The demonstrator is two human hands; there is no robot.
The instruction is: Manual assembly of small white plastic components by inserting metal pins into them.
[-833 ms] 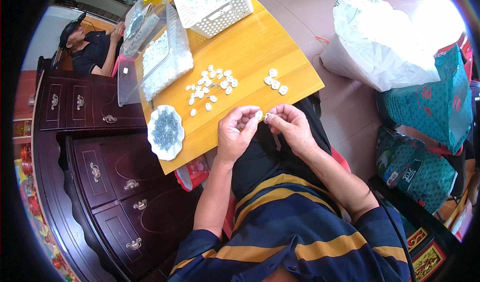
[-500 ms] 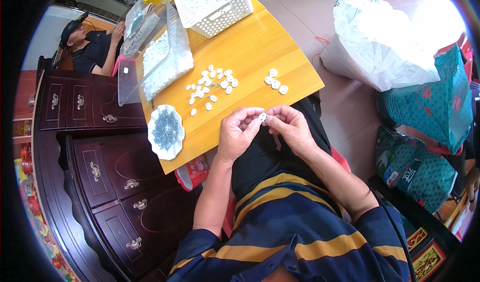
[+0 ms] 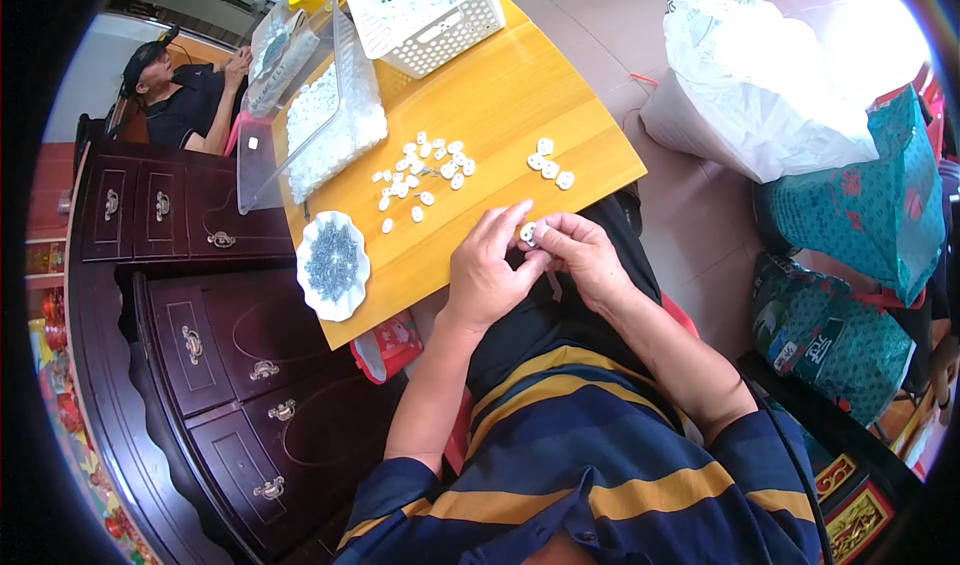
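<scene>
Over my lap, just off the table's near edge, my right hand [image 3: 586, 258] pinches a small white plastic piece [image 3: 528, 232] with dark holes. My left hand [image 3: 488, 270] is beside it, fingers stretched out and apart, its thumb close to the piece; whether they touch is hard to tell. Loose white pieces [image 3: 427, 199] lie scattered on the wooden table [image 3: 505, 95] ahead of my left hand. Farther right, a small cluster of similar holed pieces [image 3: 550, 170] lies near the table's edge. A white scalloped dish [image 3: 305, 277] at the left holds thin grey metal bits, probably nails or screws.
A clear plastic bin [image 3: 360, 90] full of white pieces and a white perforated basket [image 3: 455, 40] stand at the table's far side. A dark wooden cabinet [image 3: 240, 315] is at left. White sack [image 3: 740, 95] and teal bags [image 3: 850, 205] stand right. Another person [image 3: 185, 100] sits far left.
The fingers of my left hand have spread and straightened away from the small white piece. My right hand keeps hold of it, now with its holed face showing.
</scene>
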